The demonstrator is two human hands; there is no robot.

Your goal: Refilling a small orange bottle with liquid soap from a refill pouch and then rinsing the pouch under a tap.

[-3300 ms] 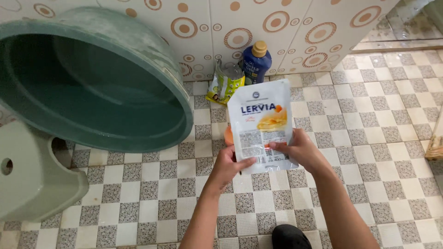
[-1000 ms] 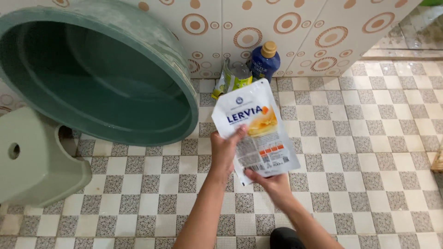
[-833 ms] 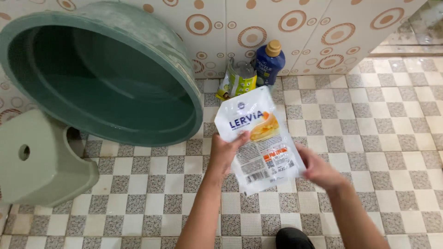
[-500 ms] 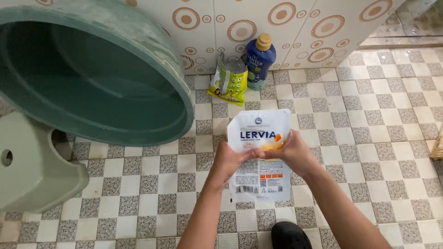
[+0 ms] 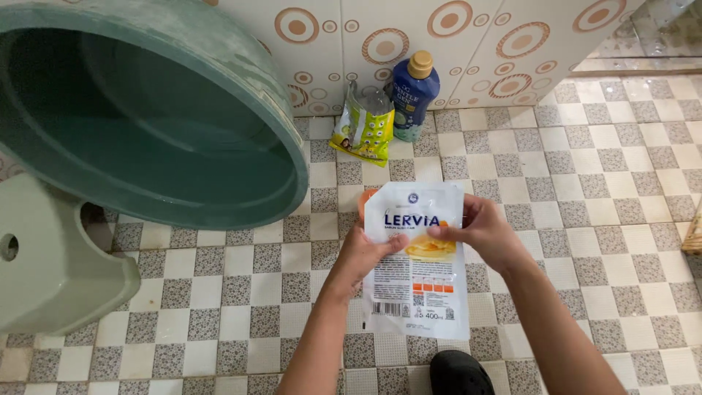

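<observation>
- While both hands meet over the checkered tile floor [image 5: 585, 183], they hold a white refill pouch [image 5: 417, 292] upright between them, its printed face turned to the camera.
- The left hand [image 5: 363, 254] has its grip closed on the pouch's left edge, just below the upper corner, with the thumb lying across the front.
- The right hand [image 5: 482, 228] has its grip closed on the upper right part of the pouch; the thumb presses on the front beside the orange picture, and the fingers wrap behind the right edge.
- The pouch hangs in the air above the floor, its lower half free below both hands.
- Something orange [image 5: 365, 202] peeks out behind the pouch's top left corner; what it is cannot be told.
- A large green plastic basin [image 5: 285, 139] leans tilted against the wall at the left, its open mouth facing the camera.
- A pale green plastic stool [image 5: 58, 278] stands at the lower left, just under the basin's rim.
- By the foot of the circle-patterned wall, a dark blue bottle [image 5: 412, 99] with a tan cap stands upright, and a yellow-green sachet [image 5: 363, 128] leans just beside it.
- A dark rounded shape [image 5: 457, 373] shows at the bottom edge.
</observation>
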